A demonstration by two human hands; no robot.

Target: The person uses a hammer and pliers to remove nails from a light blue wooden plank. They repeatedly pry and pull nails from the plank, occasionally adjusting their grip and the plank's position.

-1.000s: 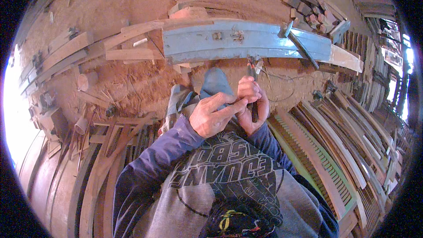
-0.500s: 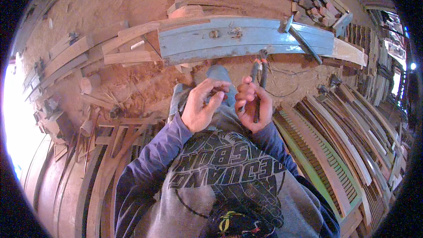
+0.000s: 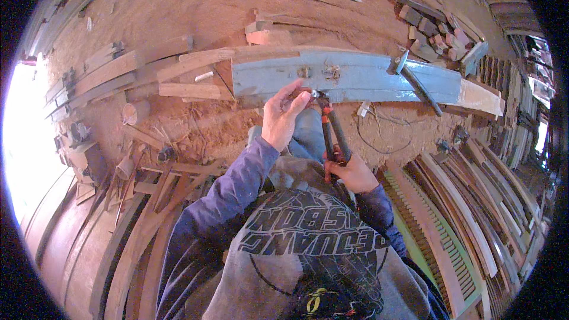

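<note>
My right hand is wrapped round the lower handles of a pair of pincers with dark grips and orange-red near the head. The tool points away from me, its jaws at the near edge of a blue-painted board. My left hand has its thumb and forefinger drawn together right at the jaws. A tiny pale glint shows at the fingertips, too small to name. A hammer with a dark handle lies across the right part of the board, its head toward the far side.
Bare timber lengths adjoin the board's left end. Offcuts are heaped at the far right. A thin cable loops on the dirt floor. Long slats and a green-edged slatted panel lie near right; more planks lie near left.
Both hands came from in front of my chest: the left reached out to the pincers' jaws, the right slid lower on the handles. The view shifted, so the board appears lower and farther right.
</note>
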